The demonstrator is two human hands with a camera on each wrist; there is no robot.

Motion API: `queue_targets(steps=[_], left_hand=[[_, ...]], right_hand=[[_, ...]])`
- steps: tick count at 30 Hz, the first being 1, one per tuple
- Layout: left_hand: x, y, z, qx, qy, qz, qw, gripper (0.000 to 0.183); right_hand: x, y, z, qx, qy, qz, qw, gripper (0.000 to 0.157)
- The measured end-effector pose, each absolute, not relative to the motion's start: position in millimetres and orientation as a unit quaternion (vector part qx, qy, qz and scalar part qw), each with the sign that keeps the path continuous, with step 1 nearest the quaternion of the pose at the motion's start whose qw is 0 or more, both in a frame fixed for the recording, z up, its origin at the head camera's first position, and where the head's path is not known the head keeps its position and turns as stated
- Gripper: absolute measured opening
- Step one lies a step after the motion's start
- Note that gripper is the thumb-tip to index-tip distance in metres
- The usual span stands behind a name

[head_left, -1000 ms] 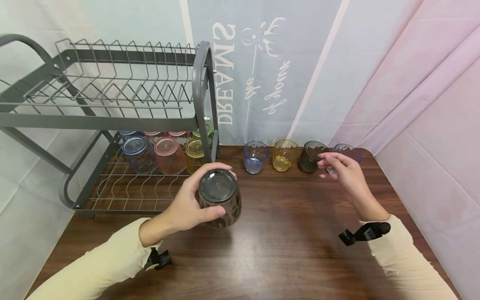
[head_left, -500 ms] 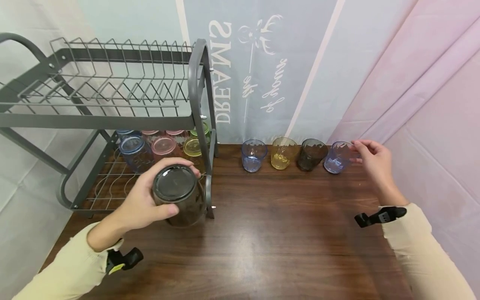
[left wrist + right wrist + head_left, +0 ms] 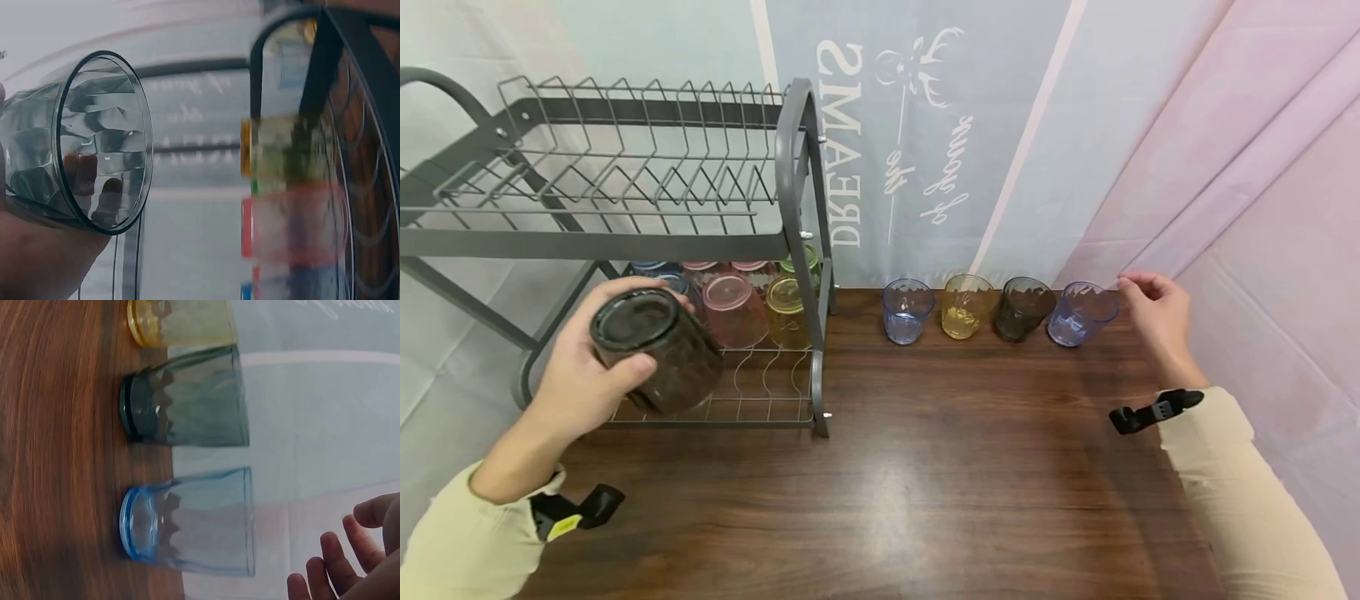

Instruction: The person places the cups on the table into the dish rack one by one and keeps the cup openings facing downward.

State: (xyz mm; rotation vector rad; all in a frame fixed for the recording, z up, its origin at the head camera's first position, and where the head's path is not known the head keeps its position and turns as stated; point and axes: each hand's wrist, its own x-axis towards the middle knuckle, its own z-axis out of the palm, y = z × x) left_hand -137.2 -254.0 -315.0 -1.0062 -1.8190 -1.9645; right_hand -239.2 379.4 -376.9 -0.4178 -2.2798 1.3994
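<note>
My left hand (image 3: 576, 367) grips a dark grey glass (image 3: 662, 358) by its sides, thumb in front, before the lower tier of the rack. The glass is tilted, its base toward the head camera; in the left wrist view its rim shows, with fingertips seen through the wall. Beside the rightmost glass of the row, a blue glass (image 3: 187, 525), is my right hand (image 3: 1161, 321). Its fingers bend loosely and hold nothing, and the right wrist view shows a gap between them and that glass. Left of the blue glass stands another dark grey glass (image 3: 181, 403), upright.
A two-tier grey dish rack (image 3: 625, 244) stands at left. Upside-down glasses fill part of its lower tier, including a pink glass (image 3: 730, 312) and a yellow glass (image 3: 788, 321). The row by the back cloth also has a yellow glass (image 3: 967, 312) and another blue glass (image 3: 906, 312).
My left hand has carried the dark grey glass leftward to the rack's lower tier and tilted it. My right hand has moved right, from before the rightmost blue glass to beside it.
</note>
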Motion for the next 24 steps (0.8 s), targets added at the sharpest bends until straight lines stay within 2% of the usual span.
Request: queue_targets(steps=[3, 9, 13, 19, 24], left_hand=[[-140, -270, -317, -0.310, -0.652, -0.669, 0.176, 0.059], [-147, -295, -323, -0.228, -0.648, -0.692, 0.222, 0.052], [-150, -306, -323, -0.163, -0.640, -0.711, 0.243, 0.048], [-160, -319, -328, -0.083, -0.631, -0.715, 0.291, 0.041], [-171, -329, -333, -0.048, -0.605, -0.728, 0.319, 0.038]], right_hand=[[-241, 385, -382, -0.142, -0.846, 0.474, 0.198, 0.019], [-246, 396, -394, -0.129, -0.889, 0.420, 0.129, 0.058], [-248, 398, -396, -0.126, -0.899, 0.413, 0.074, 0.075], [-253, 394, -398, -0.123, -0.884, 0.451, -0.006, 0.078], [-255, 392, -403, -0.125, -0.875, 0.467, -0.034, 0.077]])
